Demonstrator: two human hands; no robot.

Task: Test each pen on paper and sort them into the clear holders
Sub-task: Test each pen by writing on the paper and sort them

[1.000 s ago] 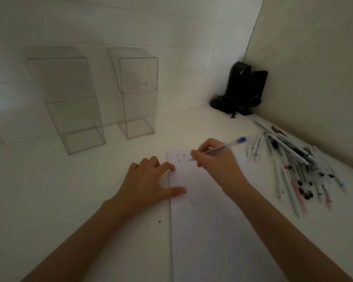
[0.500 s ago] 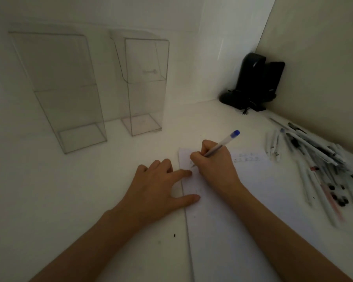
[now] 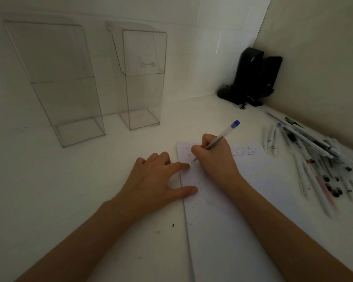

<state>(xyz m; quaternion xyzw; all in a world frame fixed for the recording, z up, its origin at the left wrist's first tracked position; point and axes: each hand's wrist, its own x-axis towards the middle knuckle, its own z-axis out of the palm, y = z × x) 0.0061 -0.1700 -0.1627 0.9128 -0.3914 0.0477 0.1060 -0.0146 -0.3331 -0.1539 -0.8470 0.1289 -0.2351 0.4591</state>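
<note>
My right hand (image 3: 214, 159) grips a clear pen with a blue cap end (image 3: 222, 135), its tip touching the upper left of the white paper (image 3: 243, 210). Small written marks run along the paper's top edge. My left hand (image 3: 153, 184) lies flat with fingers spread, its thumb and forefinger pressing the paper's left edge. Two tall clear holders stand at the back, one on the left (image 3: 59, 86) and one to its right (image 3: 141, 78); both look empty. A heap of pens (image 3: 314, 157) lies on the table at the right.
A black device with a cable (image 3: 253, 78) sits in the back right corner against the walls. A beige wall runs along the right side behind the pens. The white tabletop (image 3: 49, 190) stretches left of the paper.
The pen tip and my right hand have shifted left and slightly down on the paper, from the top line to a lower one. The view has moved closer. My left hand keeps holding the paper.
</note>
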